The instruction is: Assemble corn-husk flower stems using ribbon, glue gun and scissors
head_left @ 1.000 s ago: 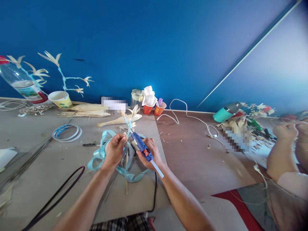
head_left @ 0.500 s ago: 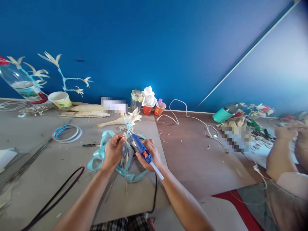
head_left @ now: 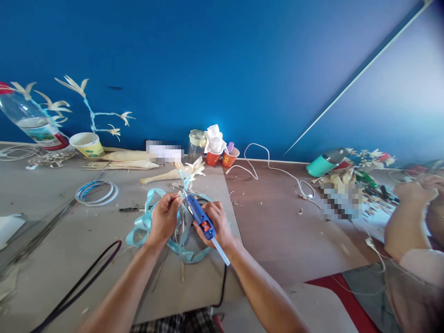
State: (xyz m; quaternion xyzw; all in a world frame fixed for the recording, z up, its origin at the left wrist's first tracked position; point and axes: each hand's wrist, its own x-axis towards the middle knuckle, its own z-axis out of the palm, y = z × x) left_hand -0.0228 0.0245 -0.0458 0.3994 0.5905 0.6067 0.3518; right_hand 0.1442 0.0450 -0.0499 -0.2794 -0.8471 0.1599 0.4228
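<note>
The left hand (head_left: 163, 216) has its thumb and fingertips pinched together, apparently round the lower stem of a husk-petalled flower spray (head_left: 186, 181), which stands above them over the bench (head_left: 277, 222); whether the fingertips also trap a ribbon end is too small to tell. The right hand (head_left: 218, 224) is wrapped round a blue glue gun (head_left: 199, 215), nozzle pointing up at the blue-wrapped stem, just beside the left fingertips. That closeness looks like the main hazard: if the gun is hot, a small slip or too hard a squeeze could put glue on skin. A loosened pinch would let the spray tip against the nozzle. Drips could land on the loose light blue ribbon (head_left: 187, 255) lying below and stick its loops together. The black cord (head_left: 224, 280) near the right forearm might snag and jerk the nozzle off line.
</note>
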